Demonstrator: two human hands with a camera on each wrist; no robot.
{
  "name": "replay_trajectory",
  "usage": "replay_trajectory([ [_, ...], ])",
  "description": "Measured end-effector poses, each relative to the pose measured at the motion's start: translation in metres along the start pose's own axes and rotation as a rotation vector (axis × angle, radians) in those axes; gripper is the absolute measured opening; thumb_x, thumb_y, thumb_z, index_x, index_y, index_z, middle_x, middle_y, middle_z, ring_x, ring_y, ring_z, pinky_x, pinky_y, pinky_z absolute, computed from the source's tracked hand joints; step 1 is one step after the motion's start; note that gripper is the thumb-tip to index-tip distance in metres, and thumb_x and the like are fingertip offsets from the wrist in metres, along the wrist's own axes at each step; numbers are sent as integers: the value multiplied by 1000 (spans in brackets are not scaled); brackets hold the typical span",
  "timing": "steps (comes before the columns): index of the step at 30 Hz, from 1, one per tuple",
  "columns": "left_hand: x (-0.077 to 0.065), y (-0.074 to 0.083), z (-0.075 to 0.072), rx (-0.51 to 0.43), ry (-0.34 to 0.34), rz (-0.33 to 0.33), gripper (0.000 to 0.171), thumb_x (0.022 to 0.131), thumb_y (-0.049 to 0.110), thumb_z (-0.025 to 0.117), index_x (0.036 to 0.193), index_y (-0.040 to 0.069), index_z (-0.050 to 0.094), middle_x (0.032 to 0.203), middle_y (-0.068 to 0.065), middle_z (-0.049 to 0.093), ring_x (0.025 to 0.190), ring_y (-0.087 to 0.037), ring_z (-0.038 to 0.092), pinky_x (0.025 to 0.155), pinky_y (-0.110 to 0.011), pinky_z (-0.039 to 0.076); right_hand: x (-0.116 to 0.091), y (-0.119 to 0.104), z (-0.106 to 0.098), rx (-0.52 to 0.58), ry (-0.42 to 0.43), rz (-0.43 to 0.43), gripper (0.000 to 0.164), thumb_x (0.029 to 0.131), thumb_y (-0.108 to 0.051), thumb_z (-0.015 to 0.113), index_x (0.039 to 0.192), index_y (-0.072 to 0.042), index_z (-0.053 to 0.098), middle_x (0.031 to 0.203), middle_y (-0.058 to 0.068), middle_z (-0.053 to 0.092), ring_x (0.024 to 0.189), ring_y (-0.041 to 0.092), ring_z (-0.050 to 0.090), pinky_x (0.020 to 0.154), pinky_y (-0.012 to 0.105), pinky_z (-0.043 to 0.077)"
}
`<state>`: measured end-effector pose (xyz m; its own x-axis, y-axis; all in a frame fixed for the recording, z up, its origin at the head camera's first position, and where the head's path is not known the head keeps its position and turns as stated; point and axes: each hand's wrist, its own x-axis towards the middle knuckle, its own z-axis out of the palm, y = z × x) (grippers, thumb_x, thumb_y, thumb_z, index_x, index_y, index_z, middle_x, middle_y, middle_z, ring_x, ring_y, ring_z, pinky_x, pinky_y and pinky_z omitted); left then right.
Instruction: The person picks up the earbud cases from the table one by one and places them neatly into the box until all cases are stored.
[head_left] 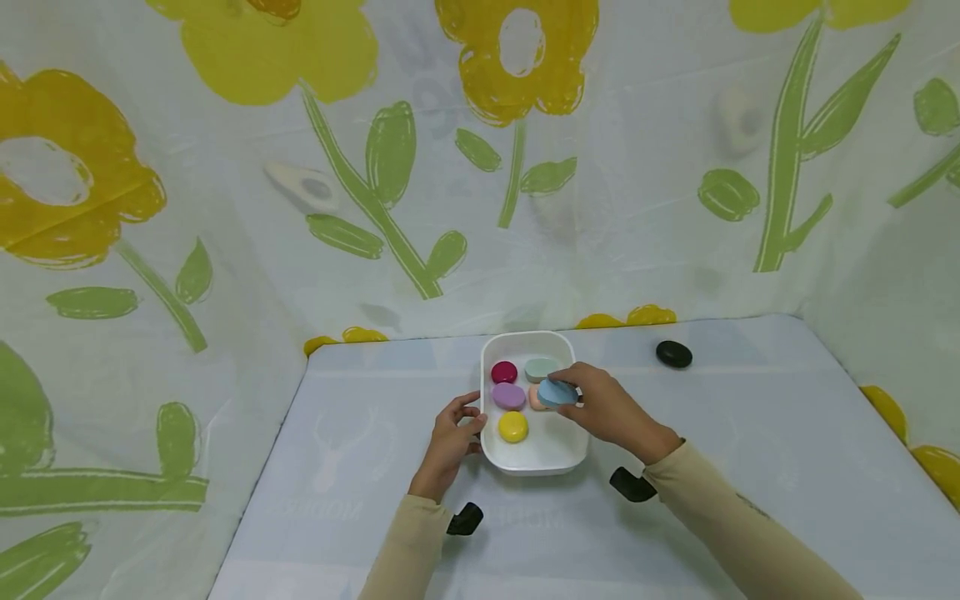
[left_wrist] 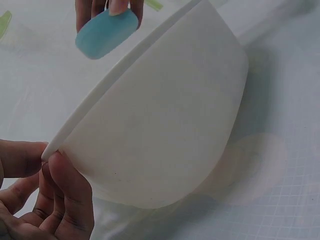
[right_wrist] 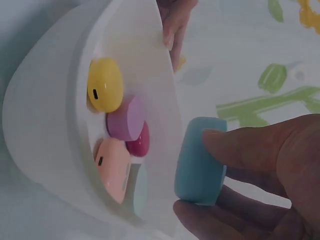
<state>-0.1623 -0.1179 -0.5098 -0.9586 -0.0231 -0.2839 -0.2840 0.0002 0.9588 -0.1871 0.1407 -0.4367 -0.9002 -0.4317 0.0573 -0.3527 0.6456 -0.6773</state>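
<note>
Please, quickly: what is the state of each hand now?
Left hand: closed, pinching the white tub by its rim.
Right hand: closed, holding the blue piece.

Smooth, plastic-looking white tub [left_wrist: 160, 115], smooth matt blue piece [right_wrist: 197, 167], glossy yellow piece [right_wrist: 107, 82], glossy dark red piece [right_wrist: 141, 142].

— What do you see behind the counter [head_left: 300, 554]?
— There is a whitish cloth wall [head_left: 645, 250], which also covers the left and right sides. On it are printed a deep yellow flower [head_left: 108, 117] at the left, a paler yellow flower [head_left: 277, 58] beside it, and green leaves [head_left: 390, 154] on thick stems.
— And on the counter itself?
— A black oval object [head_left: 674, 354], smooth and a little shiny, lies near the far edge, toward the right. The covering carries also pale lettering [head_left: 322, 508], too faint for reading surely.
</note>
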Motion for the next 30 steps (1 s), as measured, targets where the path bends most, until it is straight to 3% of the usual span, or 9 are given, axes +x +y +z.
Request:
replay_trajectory([
  [10,2,1,2,-13,-9,18,49,105,6,64,152,2,52,115,-11,56,69,-18,58,57,-25,56,12,-3,11,-70,-105,11,56,88,4,82,141,-1,67,123,15,67,111,30,64,103,51,56],
  [19,1,2,0,-10,-11,10,48,105,7,64,152,4,53,114,-11,56,70,-17,57,57,-25,56,17,-4,22,-126,-166,40,41,85,3,85,125,1,75,122,12,70,110,28,65,102,48,57],
  [30,1,-1,0,-1,-8,14,49,105,6,64,153,2,51,114,-10,57,71,-16,58,57,-26,56,14,-1,32,-218,-156,-17,34,83,3,88,115,0,76,114,10,71,104,25,65,101,46,58],
])
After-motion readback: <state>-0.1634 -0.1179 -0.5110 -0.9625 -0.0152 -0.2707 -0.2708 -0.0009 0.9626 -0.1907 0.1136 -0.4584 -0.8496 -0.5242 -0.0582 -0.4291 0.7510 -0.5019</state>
